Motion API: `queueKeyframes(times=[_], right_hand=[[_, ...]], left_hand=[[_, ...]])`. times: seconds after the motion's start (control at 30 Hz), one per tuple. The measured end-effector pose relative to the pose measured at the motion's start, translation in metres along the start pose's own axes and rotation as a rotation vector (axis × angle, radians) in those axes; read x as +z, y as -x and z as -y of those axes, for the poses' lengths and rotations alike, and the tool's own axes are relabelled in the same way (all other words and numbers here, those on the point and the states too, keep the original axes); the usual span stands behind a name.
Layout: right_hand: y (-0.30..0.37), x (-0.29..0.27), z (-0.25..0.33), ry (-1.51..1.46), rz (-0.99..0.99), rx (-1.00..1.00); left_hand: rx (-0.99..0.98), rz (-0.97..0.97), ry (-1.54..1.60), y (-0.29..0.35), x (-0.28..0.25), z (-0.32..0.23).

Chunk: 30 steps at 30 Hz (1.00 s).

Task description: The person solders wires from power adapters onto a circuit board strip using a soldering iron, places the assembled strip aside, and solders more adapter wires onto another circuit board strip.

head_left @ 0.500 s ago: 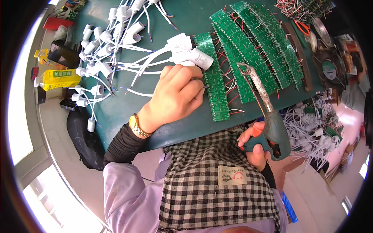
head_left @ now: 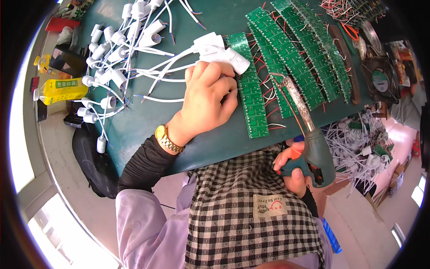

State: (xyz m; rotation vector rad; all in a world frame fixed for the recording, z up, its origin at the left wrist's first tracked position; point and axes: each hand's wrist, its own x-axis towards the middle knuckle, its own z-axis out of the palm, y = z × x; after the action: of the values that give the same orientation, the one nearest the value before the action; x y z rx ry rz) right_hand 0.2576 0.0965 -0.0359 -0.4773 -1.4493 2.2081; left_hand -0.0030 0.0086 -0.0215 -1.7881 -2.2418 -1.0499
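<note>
Holding: my left hand [head_left: 208, 101] rests palm-down on the green table [head_left: 148, 121], fingers curled over a white plastic lamp socket [head_left: 224, 56] with white wires running off to the left.
Left hand state: fingers closed loosely onto the socket's end; a gold watch [head_left: 166, 139] sits on the wrist.
Right hand: my right hand [head_left: 293, 172] is wrapped tight around the dark green grip of a soldering gun [head_left: 309, 141], down at the table's near edge, against my checked apron [head_left: 251, 210].
Gun tip: its long metal barrel slants up and left, the tip near the lower part of the green circuit strips [head_left: 286, 58].
Strips: several lie side by side, fanned diagonally, with thin red wires between them; the nearest strip lies just beside my left fingers.
Socket pile: more white sockets with leads [head_left: 116, 54] lie heaped at the upper left.
Left edge: a yellow bottle [head_left: 60, 89] lies on its side.
Far right: a small black fan [head_left: 380, 78] and a tangle of white wire ends [head_left: 358, 143].
</note>
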Motion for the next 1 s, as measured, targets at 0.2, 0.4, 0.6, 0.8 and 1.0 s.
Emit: queueKeyframes(times=[0.2,0.4,0.6,0.8,1.0], right_hand=[[0.001,0.000,0.002,0.041,0.036,0.021],[-0.001,0.000,0.004,0.129,0.140,0.028],[-0.002,0.000,0.003,0.157,0.143,0.046],[-0.001,0.004,0.001,0.135,0.090,0.097],[0.001,-0.003,-0.001,0.257,0.237,0.124]], left_hand=[[-0.087,-0.059,0.010,0.001,0.006,-0.003],[-0.106,-0.083,0.045,0.001,0.007,-0.006],[-0.088,-0.090,0.009,0.000,0.009,-0.005],[-0.082,-0.079,0.000,-0.001,0.008,-0.004],[-0.083,-0.092,0.040,0.001,0.012,-0.001]])
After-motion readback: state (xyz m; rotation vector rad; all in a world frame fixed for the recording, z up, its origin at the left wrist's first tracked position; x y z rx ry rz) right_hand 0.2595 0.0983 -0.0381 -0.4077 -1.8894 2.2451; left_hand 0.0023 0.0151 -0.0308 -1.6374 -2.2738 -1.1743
